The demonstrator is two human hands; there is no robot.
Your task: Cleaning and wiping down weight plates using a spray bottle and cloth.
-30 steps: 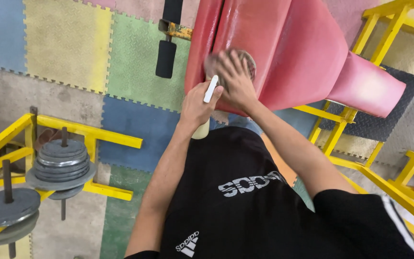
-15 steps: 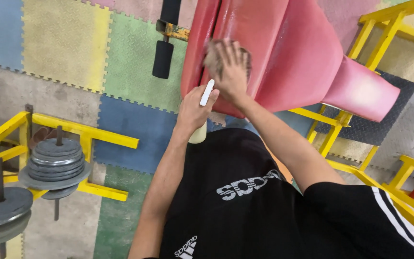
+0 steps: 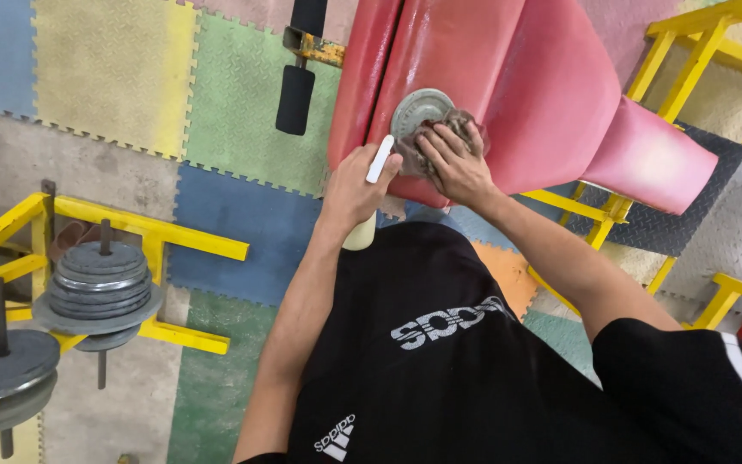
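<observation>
Seemingly crumpled cloth (image 3: pixel 444 142) on round metal disc (image 3: pixel 416 113)

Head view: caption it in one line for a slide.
Right hand presses a cloth on a grey weight plate; left hand holds a spray bottle.

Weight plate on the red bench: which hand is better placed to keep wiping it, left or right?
Right, probably. The right hand already presses the cloth against the weight plate. The left hand is occupied gripping a white spray bottle, beside the plate rather than on it.
</observation>
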